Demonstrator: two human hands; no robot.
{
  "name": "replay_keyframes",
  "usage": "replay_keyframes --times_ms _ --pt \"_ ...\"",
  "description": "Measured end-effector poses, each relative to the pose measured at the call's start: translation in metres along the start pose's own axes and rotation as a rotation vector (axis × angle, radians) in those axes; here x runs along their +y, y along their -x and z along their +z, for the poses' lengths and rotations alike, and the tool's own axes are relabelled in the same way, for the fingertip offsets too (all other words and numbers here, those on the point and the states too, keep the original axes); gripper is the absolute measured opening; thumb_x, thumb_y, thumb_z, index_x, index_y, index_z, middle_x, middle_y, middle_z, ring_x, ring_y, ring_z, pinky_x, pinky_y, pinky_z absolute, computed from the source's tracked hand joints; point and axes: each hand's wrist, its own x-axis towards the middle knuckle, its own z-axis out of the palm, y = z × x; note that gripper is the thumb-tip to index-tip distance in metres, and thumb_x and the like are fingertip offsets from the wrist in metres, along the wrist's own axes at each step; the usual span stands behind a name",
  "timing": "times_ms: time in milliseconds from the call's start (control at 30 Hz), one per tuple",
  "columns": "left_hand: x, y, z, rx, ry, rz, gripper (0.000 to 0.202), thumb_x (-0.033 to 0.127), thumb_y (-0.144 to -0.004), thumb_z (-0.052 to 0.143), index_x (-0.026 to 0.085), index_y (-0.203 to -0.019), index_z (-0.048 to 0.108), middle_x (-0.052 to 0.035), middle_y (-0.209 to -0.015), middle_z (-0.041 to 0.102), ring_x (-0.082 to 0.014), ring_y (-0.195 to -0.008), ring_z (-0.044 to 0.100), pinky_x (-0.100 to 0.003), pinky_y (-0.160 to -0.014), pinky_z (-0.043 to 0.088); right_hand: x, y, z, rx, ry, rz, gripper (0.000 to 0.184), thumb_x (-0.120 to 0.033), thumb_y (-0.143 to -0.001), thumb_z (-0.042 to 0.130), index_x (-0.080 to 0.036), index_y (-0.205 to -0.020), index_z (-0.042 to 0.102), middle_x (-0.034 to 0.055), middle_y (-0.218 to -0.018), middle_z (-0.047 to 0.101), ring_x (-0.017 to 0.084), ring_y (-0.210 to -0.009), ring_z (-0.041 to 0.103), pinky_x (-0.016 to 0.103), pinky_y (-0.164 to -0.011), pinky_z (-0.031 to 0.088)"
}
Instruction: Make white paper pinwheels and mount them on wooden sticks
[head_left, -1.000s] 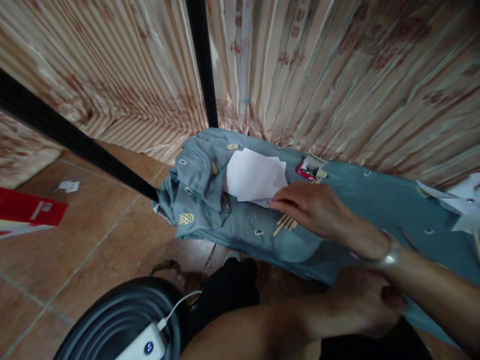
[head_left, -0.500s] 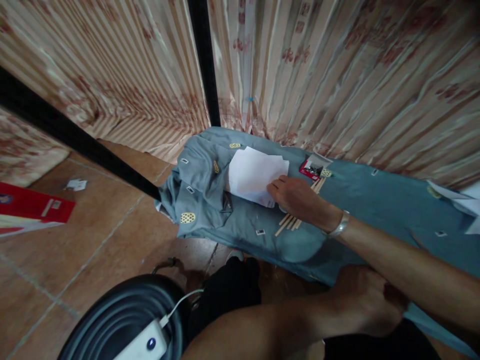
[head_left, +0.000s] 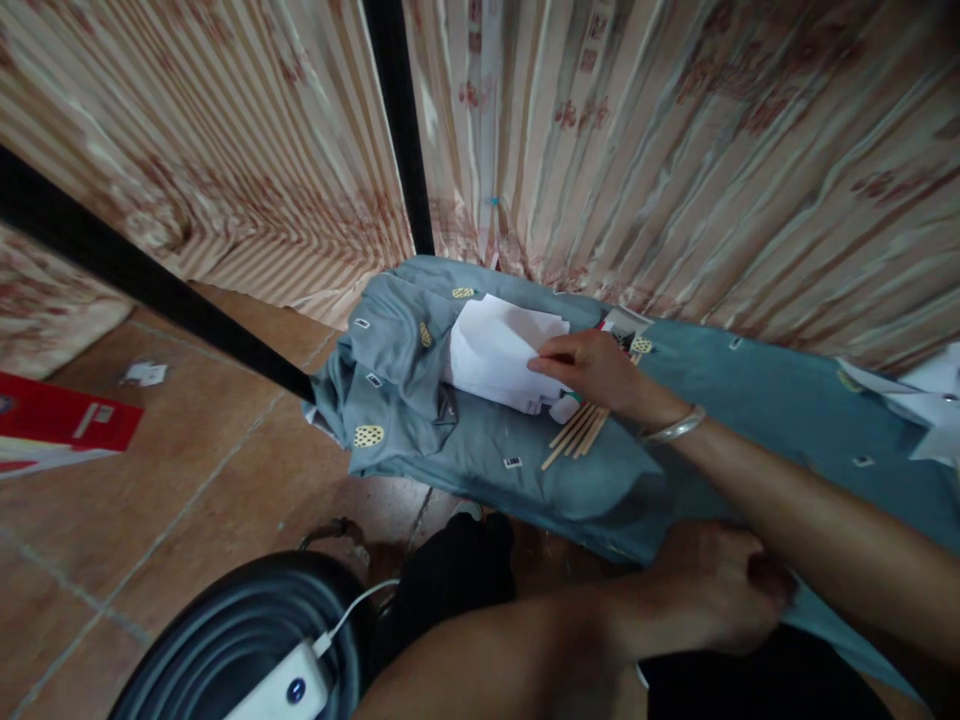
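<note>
A stack of white paper [head_left: 491, 355] lies on the blue-grey patterned cloth [head_left: 480, 450]. My right hand [head_left: 592, 368], with a silver bracelet at the wrist, pinches the right edge of the top sheet between thumb and fingers. Under and beside this hand are several thin wooden sticks [head_left: 574, 437], and a small white and green item [head_left: 564, 406], partly covered, whose kind I cannot make out. Behind it, mostly hidden, sits a red and white box [head_left: 626, 322]. Lower down, my left hand [head_left: 712, 585] is closed with fingers curled in, slightly blurred; whatever it may hold is hidden.
Striped curtains [head_left: 600, 180] hang behind the cloth. Two black poles [head_left: 401, 130] stand at the left. A round black stool [head_left: 247, 630] carries a white device [head_left: 289, 690] with a cable. A red box [head_left: 67, 420] lies on the tiled floor, and more paper [head_left: 922, 405] is at the right.
My right hand has turned and its thumb and fingers now pinch the paper's edge. The small white and green item shows more. My left hand moved slightly left as the view shifted.
</note>
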Motion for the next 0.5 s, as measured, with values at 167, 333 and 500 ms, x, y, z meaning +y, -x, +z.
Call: replay_keyframes --times_ms 167,333,500 --pt "0.003 0.003 -0.014 0.059 0.131 -0.016 0.023 0.019 -0.085 0.055 0.013 -0.1 0.072 -0.0069 -0.099 0.074 -0.0187 -0.087 0.067 -0.028 -0.081 0.054 0.021 0.034 -0.032 0.37 -0.425 0.235 0.018 -0.036 -0.075 0.07 -0.018 -0.073 0.072 -0.0033 -0.061 0.063 0.011 -0.053 0.05 0.024 -0.05 0.035" --pt "0.004 -0.007 -0.027 0.219 0.318 -0.05 0.027 0.017 -0.086 0.057 0.012 -0.109 0.07 -0.0092 -0.101 0.075 -0.0164 -0.087 0.068 -0.027 -0.083 0.054 0.023 0.106 -0.057 0.748 -0.375 0.327 0.016 -0.037 -0.073 0.074 -0.022 -0.077 0.074 -0.0016 -0.068 0.07 0.015 -0.06 0.06 0.027 -0.058 0.048" --pt "-0.003 -0.021 -0.057 0.445 0.279 0.008 0.042 0.015 -0.083 0.062 0.013 -0.125 0.058 -0.0118 -0.12 0.068 -0.0183 -0.096 0.066 -0.034 -0.087 0.055 -0.007 0.182 -0.072 0.809 0.172 0.198 0.014 -0.03 -0.09 0.062 -0.024 -0.093 0.074 0.0059 -0.099 0.077 0.024 -0.094 0.069 0.043 -0.089 0.053"
